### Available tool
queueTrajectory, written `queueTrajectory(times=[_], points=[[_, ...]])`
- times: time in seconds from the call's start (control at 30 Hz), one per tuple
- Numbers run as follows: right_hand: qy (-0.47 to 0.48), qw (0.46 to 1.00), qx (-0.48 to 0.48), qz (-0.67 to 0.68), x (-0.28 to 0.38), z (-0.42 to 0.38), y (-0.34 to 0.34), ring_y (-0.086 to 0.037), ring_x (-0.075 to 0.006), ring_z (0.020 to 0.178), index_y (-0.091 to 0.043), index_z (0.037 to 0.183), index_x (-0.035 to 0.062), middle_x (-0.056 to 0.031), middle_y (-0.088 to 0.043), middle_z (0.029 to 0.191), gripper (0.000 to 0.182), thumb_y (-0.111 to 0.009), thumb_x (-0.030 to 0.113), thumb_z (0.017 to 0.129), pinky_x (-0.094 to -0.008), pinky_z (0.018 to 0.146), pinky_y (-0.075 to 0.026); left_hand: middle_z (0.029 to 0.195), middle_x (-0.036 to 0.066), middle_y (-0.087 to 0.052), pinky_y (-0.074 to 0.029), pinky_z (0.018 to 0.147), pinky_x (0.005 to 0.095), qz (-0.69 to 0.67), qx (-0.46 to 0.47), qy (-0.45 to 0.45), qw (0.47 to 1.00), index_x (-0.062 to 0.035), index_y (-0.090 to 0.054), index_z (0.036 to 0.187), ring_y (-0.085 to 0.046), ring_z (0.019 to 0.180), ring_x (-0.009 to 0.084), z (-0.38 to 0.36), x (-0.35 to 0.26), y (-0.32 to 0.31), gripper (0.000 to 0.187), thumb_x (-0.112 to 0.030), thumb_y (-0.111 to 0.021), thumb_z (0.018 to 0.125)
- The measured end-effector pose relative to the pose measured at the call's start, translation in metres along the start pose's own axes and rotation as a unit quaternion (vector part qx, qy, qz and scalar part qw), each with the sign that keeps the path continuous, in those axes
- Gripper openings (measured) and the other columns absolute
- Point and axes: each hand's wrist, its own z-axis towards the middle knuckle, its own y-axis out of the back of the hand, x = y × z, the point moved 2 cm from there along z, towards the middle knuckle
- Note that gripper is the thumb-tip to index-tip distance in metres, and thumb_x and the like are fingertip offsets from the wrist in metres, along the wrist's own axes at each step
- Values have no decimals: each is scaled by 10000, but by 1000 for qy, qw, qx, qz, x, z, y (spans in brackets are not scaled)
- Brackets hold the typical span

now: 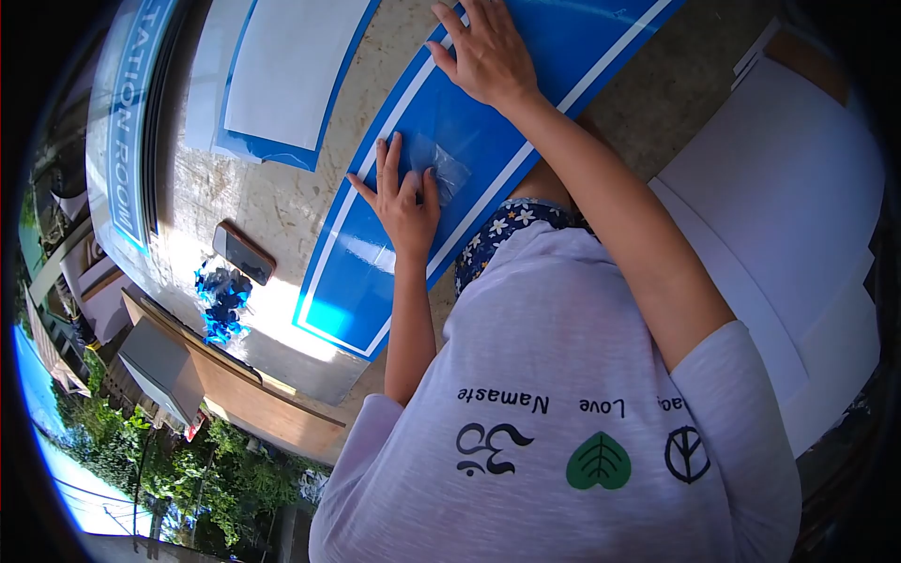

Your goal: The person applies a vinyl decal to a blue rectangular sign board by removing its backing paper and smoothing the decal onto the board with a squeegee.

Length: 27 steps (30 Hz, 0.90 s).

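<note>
A long curved blue panel (375, 216) with a white border line lies across the work surface. My left hand (408, 211) rests on its lower part, several fingers spread, the index finger bent near the thumb. Beside that thumb a small crumpled piece of clear plastic (449, 176) lies on the blue face. Farther up, my right hand (488, 56) lies palm down on the panel with its fingers apart. Neither hand is seen holding anything.
A white sheet on blue backing (291, 70) and a blue "STATION ROOM" sign (127, 141) lie at the upper left. Nearby are a phone (244, 251) and blue scraps (223, 300). Large white sheets (779, 197) stand at the right, a wooden board (253, 394) at the lower left.
</note>
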Motion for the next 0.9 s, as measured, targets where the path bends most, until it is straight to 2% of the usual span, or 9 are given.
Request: queueTrajectory(times=[0.17, 0.27, 0.37, 0.43, 0.47, 0.63, 0.7, 0.77, 0.9], points=[[8, 1000, 3, -6, -1, -1, 0, -378, -386, 1325, -433, 1335, 17, -236, -390, 1393, 529, -580, 306, 916, -512, 1144, -266, 1375, 93, -554, -31, 1143, 647, -19, -6, 5, 1000, -43, -524, 614, -407, 1379, 298, -3, 0, 0, 278, -88, -673, 844], [11, 999, -13, 52, 2, 0, 6, -384, -397, 1316, -441, 1332, 30, -244, -398, 1378, 524, -590, 315, 918, -533, 1139, -260, 1376, 92, -553, -31, 1146, 644, -32, -7, 8, 999, -38, -532, 628, -409, 1377, 297, -2, 1, 0, 266, -87, -665, 852], [-8, 999, 21, 47, 13, -4, 10, -354, -399, 1343, -413, 1367, 53, -238, -366, 1421, 549, -590, 328, 926, -549, 1140, -246, 1375, 93, -551, -34, 1149, 639, -39, -8, 16, 999, -36, -539, 640, -406, 1379, 297, -1, 0, 2, 253, -82, -658, 859], [52, 999, 12, 7, 19, -15, -5, -303, -392, 1382, -372, 1406, 68, -224, -312, 1478, 581, -581, 338, 936, -560, 1143, -228, 1371, 95, -553, -35, 1151, 636, -45, -8, 19, 999, -36, -543, 645, -403, 1381, 296, -3, 0, 2, 247, -79, -655, 862], [51, 999, 16, 10, 18, -18, -13, -263, -384, 1409, -344, 1430, 77, -212, -270, 1514, 607, -564, 365, 943, -559, 1150, -214, 1364, 97, -554, -33, 1153, 634, -63, -15, 18, 998, -37, -542, 646, -400, 1382, 299, -3, 1, 2, 246, -72, -652, 864], [14, 999, 37, 4, 20, -21, -9, -253, -386, 1414, -335, 1442, 83, -211, -276, 1512, 627, -531, 418, 950, -556, 1160, -190, 1333, 111, -559, -25, 1156, 631, -93, -17, 26, 995, -39, -514, 642, -394, 1383, 317, -7, 1, 4, 261, -42, -638, 871], [18, 999, 31, -9, 17, -17, -10, -247, -386, 1416, -327, 1448, 85, -209, -274, 1515, 636, -518, 436, 952, -556, 1162, -183, 1334, 108, -562, -22, 1160, 625, -101, -22, 28, 994, -26, -557, 648, -399, 1380, 325, -4, 2, 2, 239, -38, -617, 880], [34, 996, -34, -69, 18, -21, -14, -357, -314, 1361, -422, 1396, 224, -104, -389, 1443, 505, -514, 462, 961, -550, 1146, -229, 1323, 113, -566, -28, 1158, 628, -108, -27, 28, 993, -26, -552, 650, -405, 1375, 328, -4, 2, 2, 240, -35, -612, 882], [44, 995, -20, -92, 16, -21, -18, -329, -318, 1386, -421, 1405, 227, -101, -384, 1461, 533, -495, 504, 955, -554, 1152, -214, 1287, 127, -579, -41, 1158, 632, -121, -35, 26, 992, -21, -533, 642, -423, 1360, 339, -5, 3, 2, 251, -26, -607, 882]])
